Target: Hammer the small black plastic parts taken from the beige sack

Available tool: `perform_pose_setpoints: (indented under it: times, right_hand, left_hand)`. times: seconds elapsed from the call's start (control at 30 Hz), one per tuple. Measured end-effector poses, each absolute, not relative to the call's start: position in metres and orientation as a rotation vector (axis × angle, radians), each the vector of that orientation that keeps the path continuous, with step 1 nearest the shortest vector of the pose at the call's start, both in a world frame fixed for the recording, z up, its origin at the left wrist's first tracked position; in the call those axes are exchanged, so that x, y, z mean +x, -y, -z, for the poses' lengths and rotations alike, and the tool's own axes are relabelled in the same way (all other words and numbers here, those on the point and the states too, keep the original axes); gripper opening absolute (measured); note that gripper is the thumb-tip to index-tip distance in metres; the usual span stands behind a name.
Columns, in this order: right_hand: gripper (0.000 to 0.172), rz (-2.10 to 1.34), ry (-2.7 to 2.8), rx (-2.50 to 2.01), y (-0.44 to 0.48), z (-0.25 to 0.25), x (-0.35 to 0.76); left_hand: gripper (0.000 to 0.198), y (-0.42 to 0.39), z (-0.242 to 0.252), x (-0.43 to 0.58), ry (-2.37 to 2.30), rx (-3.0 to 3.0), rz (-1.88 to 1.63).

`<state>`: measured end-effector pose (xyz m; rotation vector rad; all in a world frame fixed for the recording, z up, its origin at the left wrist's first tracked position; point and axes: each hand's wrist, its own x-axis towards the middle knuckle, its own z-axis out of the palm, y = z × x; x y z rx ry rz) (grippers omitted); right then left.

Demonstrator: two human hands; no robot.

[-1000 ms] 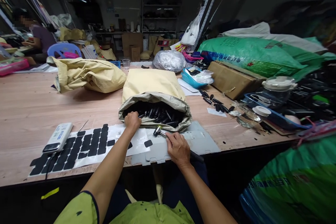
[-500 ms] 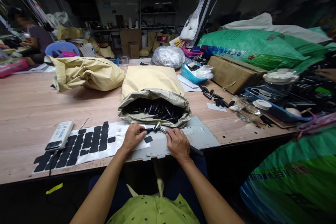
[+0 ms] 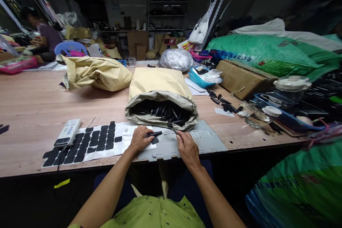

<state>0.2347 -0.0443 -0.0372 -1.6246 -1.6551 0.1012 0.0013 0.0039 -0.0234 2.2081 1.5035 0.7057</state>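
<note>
– What are the hands busy with?

– The left hand (image 3: 140, 138) is pinched shut on a black stick-shaped piece (image 3: 154, 134), which lies nearly flat with its free end pointing to three o'clock. The right hand (image 3: 187, 146) is clenched round the handle of a small hammer (image 3: 171, 126). The hammer's head sits at eleven o'clock from the knuckles, just past the tip of the piece, and I cannot tell whether the two touch

– And what is beneath them?

– A grey plate (image 3: 205, 140) lies at the near edge of the desk (image 3: 34, 103), and both hands are over it

– What is off to the side?

– At nine o'clock from the left hand there is a white sheet of black pads (image 3: 91, 142), with a white handset (image 3: 68, 132) lying on its far left corner

– And further back?

– At twelve o'clock, just behind the plate, an open sack (image 3: 162, 98) faces the person, its mouth full of similar black pieces. At ten o'clock from it lies a crumpled yellow sack (image 3: 96, 73). At two o'clock, loose black pieces (image 3: 224, 105) lie on the desk in front of a cardboard box (image 3: 240, 78), and a blue tray (image 3: 197, 80) is just left of the box. A green sack (image 3: 256, 51) lies behind them. Far off at ten o'clock, another person (image 3: 45, 34) sits beside a blue chair (image 3: 71, 47)
</note>
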Motion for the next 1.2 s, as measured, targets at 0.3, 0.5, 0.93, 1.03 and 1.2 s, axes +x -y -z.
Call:
perform_pose_setpoints:
  times: [0.3, 0.5, 0.93, 1.03, 1.2]
  right_hand:
    - [0.035, -0.334, 1.703, -1.428, 0.076, 0.019, 0.197]
    - [0.036, -0.32, 1.726, -1.491, 0.077, 0.03, 0.191]
    - [0.036, -0.406, 1.81, -1.452, 0.075, 0.023, 0.181]
    - [0.036, -0.373, 1.791, -1.487, 0.071, 0.025, 0.187]
    - [0.034, -0.067, 1.786, -1.671, 0.056, 0.025, 0.211]
  left_hand:
    - [0.02, -0.005, 0.023, 0.001, -1.481, 2.217, -0.648]
    - [0.02, -0.006, 0.026, 0.001, -1.478, 2.235, -0.631]
    - [0.018, -0.004, 0.025, 0.002, -1.506, 2.238, -0.619]
    - [0.018, -0.004, 0.024, 0.003, -1.5, 2.224, -0.639]
    - [0.018, -0.004, 0.024, 0.004, -1.506, 2.218, -0.672]
